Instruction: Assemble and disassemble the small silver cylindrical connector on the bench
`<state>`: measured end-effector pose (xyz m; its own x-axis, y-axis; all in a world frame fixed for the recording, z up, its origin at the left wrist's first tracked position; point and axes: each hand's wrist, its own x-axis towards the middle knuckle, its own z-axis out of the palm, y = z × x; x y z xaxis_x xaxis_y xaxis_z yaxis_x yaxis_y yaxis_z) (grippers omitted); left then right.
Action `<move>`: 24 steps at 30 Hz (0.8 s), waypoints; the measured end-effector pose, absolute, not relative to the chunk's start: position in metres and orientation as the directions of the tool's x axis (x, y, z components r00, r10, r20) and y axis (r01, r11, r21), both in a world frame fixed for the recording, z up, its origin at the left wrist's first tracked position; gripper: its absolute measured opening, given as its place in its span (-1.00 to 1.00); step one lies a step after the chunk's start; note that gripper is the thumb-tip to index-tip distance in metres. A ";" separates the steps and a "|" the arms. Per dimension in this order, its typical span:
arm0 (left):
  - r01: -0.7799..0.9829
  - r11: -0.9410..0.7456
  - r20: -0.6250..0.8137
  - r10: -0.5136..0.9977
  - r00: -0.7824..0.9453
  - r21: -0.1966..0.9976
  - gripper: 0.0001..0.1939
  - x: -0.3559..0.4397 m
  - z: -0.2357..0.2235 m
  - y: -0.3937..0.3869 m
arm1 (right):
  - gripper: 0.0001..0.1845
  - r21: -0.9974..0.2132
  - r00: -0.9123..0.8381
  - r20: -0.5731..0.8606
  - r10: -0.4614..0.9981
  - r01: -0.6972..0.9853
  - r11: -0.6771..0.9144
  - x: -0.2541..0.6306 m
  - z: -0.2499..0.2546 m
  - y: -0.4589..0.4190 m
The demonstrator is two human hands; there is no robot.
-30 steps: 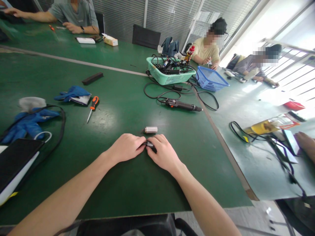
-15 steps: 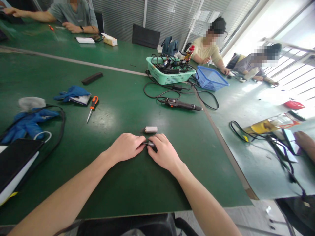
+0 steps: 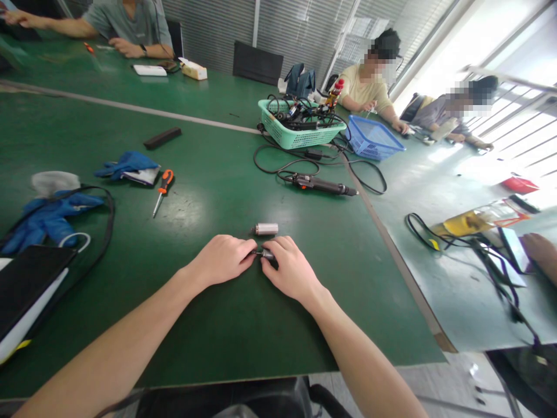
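Observation:
Low over the green table, my right hand (image 3: 290,268) is closed around a small dark metal cylinder with a thin shaft (image 3: 267,254). The shaft points left and runs into the fingertips of my left hand (image 3: 225,258), which are pinched together on its end. Much of the piece is hidden under my right fingers. Just beyond my hands a short silver cylinder (image 3: 267,229) lies on its side, apart from both.
An orange-handled screwdriver (image 3: 163,189), blue gloves (image 3: 56,212) and a phone-like black slab (image 3: 32,284) lie to the left. Ahead are a corded electric screwdriver (image 3: 324,185), a green basket (image 3: 300,139) of tools and a blue basket (image 3: 374,142). Several people sit around the table.
Almost nothing differs. My left fingertips have shifted very slightly left, so a little more of the thin shaft shows between my hands.

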<state>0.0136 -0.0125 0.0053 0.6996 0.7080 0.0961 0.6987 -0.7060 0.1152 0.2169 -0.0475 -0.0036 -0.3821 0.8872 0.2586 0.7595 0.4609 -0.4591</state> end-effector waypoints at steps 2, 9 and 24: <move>0.696 -0.708 0.099 0.706 0.701 0.118 -0.82 0.014 0.006 -0.013 | -0.79 -0.458 -0.383 0.258 0.887 0.760 0.461 0.217 -0.003 -0.048; 0.688 -0.717 0.096 0.697 0.710 0.118 -0.82 0.014 0.006 -0.012 | -0.80 -0.454 -0.383 0.251 0.889 0.764 0.458 0.217 -0.004 -0.047; 0.676 -0.726 0.085 0.687 0.722 0.125 -0.79 0.014 0.005 -0.013 | -0.79 -0.451 -0.393 0.249 0.885 0.761 0.465 0.217 -0.005 -0.047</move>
